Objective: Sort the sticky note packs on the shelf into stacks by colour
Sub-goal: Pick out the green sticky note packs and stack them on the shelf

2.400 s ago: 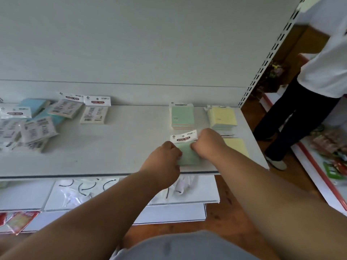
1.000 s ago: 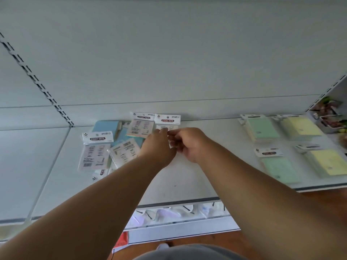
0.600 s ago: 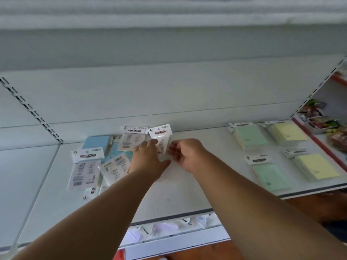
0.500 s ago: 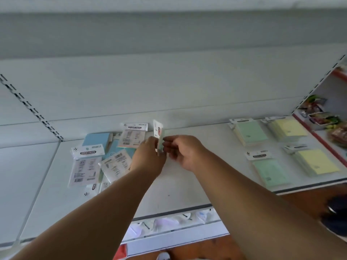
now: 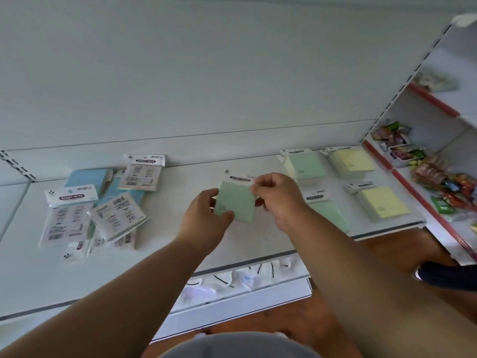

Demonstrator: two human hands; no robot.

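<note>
Both hands hold one green sticky note pack [image 5: 236,201] face up above the middle of the white shelf [image 5: 247,244]. My left hand [image 5: 206,218] pinches its lower left corner and my right hand [image 5: 277,196] grips its right edge near the header card. On the left lies a jumble of packs [image 5: 103,202], mostly face down with barcodes showing, some blue. On the right are a green stack [image 5: 303,165] and a yellow stack [image 5: 352,162] at the back, another green stack [image 5: 326,206] partly behind my right arm, and a yellow stack [image 5: 382,204] near the front.
A lower shelf [image 5: 245,277] under the front edge holds small clear packets. To the right, red-edged shelves [image 5: 423,177] carry colourful snack packs. A dark shoe [image 5: 444,275] of another person shows on the wooden floor at the right.
The pack picked from the left jumble was turned over from barcode side to its green face. Both hands carried it to the right, toward the sorted stacks.
</note>
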